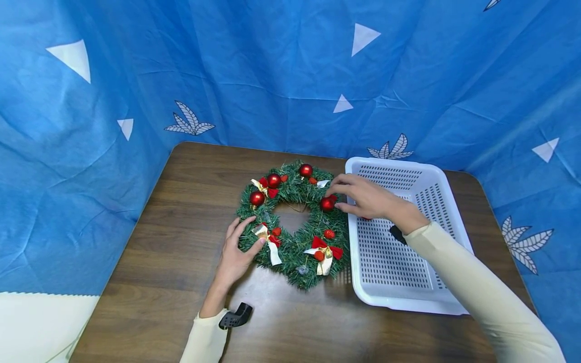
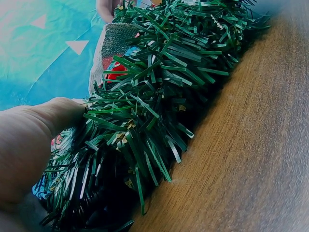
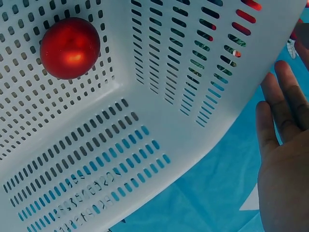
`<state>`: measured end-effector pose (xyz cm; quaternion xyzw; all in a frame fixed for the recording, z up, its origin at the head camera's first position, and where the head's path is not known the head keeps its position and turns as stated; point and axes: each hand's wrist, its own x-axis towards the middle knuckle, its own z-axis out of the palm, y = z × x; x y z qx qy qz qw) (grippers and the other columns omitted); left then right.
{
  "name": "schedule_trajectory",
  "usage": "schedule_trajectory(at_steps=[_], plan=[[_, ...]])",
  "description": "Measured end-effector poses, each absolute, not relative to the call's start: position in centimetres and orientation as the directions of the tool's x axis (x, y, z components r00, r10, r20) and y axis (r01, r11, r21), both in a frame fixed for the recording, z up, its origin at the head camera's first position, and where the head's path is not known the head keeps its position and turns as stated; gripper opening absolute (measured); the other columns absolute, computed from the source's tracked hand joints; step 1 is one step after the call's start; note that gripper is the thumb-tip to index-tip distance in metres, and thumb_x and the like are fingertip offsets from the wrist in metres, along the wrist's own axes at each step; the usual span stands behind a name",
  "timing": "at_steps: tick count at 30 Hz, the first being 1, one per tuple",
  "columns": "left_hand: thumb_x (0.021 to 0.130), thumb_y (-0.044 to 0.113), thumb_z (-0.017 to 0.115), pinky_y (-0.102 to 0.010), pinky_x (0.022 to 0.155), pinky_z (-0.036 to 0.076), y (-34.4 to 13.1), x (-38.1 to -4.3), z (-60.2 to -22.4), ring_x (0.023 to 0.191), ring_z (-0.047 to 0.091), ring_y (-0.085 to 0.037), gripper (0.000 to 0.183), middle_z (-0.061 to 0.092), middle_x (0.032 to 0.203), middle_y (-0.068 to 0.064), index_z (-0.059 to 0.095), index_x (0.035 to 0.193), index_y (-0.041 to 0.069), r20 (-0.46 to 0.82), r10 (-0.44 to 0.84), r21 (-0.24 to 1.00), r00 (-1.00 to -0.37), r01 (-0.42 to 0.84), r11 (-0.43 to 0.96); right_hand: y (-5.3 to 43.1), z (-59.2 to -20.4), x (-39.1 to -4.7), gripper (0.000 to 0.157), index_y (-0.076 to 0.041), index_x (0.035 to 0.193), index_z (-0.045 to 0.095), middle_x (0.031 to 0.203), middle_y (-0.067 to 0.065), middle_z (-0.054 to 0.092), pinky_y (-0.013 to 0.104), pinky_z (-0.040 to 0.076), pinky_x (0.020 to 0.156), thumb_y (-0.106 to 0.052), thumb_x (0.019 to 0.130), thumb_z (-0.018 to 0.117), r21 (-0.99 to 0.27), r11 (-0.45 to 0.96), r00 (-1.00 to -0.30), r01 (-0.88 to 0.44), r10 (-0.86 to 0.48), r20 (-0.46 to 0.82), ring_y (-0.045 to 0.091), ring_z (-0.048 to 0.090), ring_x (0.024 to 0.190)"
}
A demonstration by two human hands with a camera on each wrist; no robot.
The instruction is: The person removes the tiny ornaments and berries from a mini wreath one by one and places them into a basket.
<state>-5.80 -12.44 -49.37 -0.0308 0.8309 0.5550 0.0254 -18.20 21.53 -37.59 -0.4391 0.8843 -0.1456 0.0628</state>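
A green Christmas wreath (image 1: 295, 247) lies on the table, dressed with red balls, red berries and bows in red, white and gold. At its left rim, my left hand (image 1: 236, 257) holds the greenery, thumb (image 2: 63, 113) over the top beside a bow (image 1: 268, 237). My right hand (image 1: 369, 196) reaches across the basket to the wreath's right side. Its thumb and fingertips are on a red ball (image 1: 327, 203) there, which they partly cover. In the right wrist view the fingers (image 3: 289, 106) show past the basket rim, and their contact with that ball is hidden.
A white perforated plastic basket (image 1: 356, 252) stands at the wreath's right. Another red ball (image 3: 70, 48) lies inside it, mostly hidden by the right arm in the head view. Blue patterned cloth (image 1: 281, 60) hangs behind the wooden table (image 1: 159, 242).
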Motion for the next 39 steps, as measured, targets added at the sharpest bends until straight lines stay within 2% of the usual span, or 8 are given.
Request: schedule_trajectory(at_steps=[14,21,39], plan=[[0.090,0.033,0.076,-0.074,0.111,0.022,-12.5,-5.8,-49.1,0.150,0.022,-0.043,0.060,0.020,0.164,-0.015,0.052,0.145,0.030,-0.082,-0.022,0.917,-0.996,-0.084,0.391,20.6,-38.5,-18.7,0.032,-0.014,0.125,0.067,0.128,0.011,0.059,0.048,0.051,0.096,-0.019,0.093,0.071,-0.316,0.580,-0.592,-0.751,-0.803,-0.065,0.027,0.062,0.108],[0.091,0.033,0.075,-0.076,0.110,0.021,-12.5,-5.7,-49.0,0.149,0.022,-0.045,0.059,0.018,0.165,-0.014,0.051,0.145,0.032,-0.094,-0.015,0.917,-0.996,-0.092,0.388,20.1,-38.8,-18.9,0.031,-0.014,0.121,0.069,0.122,0.009,0.060,0.046,0.051,0.096,-0.017,0.091,0.073,-0.303,0.568,-0.578,-0.765,-0.813,-0.065,0.026,0.061,0.108],[0.090,0.035,0.075,-0.077,0.109,0.021,-12.4,-5.6,-49.1,0.148,0.022,-0.048,0.060,0.019,0.164,-0.017,0.051,0.146,0.030,-0.085,-0.017,0.919,-0.996,-0.085,0.386,19.6,-39.2,-19.1,0.031,-0.015,0.118,0.070,0.122,0.011,0.059,0.047,0.053,0.093,-0.014,0.087,0.077,-0.263,0.591,-0.588,-0.763,-0.803,-0.097,0.027,0.061,0.104]])
